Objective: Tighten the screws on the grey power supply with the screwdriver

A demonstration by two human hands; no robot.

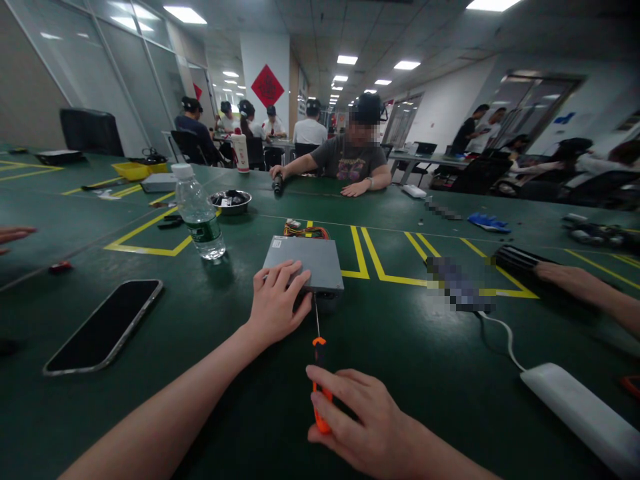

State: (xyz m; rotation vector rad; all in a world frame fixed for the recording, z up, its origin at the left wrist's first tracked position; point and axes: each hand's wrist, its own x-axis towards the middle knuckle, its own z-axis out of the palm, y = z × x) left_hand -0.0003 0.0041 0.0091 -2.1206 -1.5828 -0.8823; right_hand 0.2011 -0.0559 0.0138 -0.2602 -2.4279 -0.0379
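Observation:
A grey metal computer power supply unit (320,257) lies on the table ahead of me, with a bundle of coloured cables (307,231) at its far side. My left hand (280,300) holds it down, fingers spread over the top and thumb by the near edge. In my right hand (355,413) is an orange and black screwdriver (323,410), gripped by the handle between thumb and fingers. Its thin shaft points away from me and reaches the unit's near face. The tip is hidden there, so I cannot tell what it touches.
A water bottle (200,217), a phone (107,323) and a metal bowl (230,202) stand left on the green table (240,413). A white power strip (580,407) with a cable lies right. Another person's hand (565,280) is at right; a person (350,147) sits opposite.

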